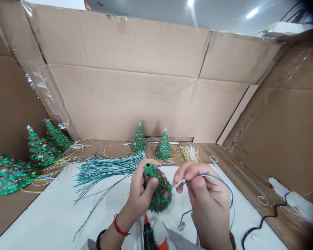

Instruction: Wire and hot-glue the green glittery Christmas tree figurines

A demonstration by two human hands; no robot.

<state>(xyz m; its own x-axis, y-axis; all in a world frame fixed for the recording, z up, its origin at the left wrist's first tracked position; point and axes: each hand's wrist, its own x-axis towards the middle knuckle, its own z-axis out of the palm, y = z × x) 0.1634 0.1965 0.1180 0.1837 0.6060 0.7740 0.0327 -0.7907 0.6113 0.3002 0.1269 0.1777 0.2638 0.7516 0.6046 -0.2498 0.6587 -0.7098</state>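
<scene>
A small green tinsel tree (pixel 160 194) with red garland and no star on its tip is in my left hand (pixel 142 191), whose fingers wrap round its upper part. The tree leans, with its open tip toward the upper left. To its right, my right hand (pixel 206 194) pinches thin white and blue wires (pixel 224 183), which curve out over the back of the hand. The short white ends point toward the tree without visibly touching it. Below the tree lies a glue gun (pixel 149 236) with an orange nozzle.
Green wires (pixel 109 165) lie in a bundle at the back left of the white table (pixel 52 215). Finished trees (pixel 41 149) stand at left and two at the back (pixel 163 147). White wires (pixel 190 152) lie behind my right hand. A black cable (pixel 263 220) crosses the right. Cardboard walls surround it.
</scene>
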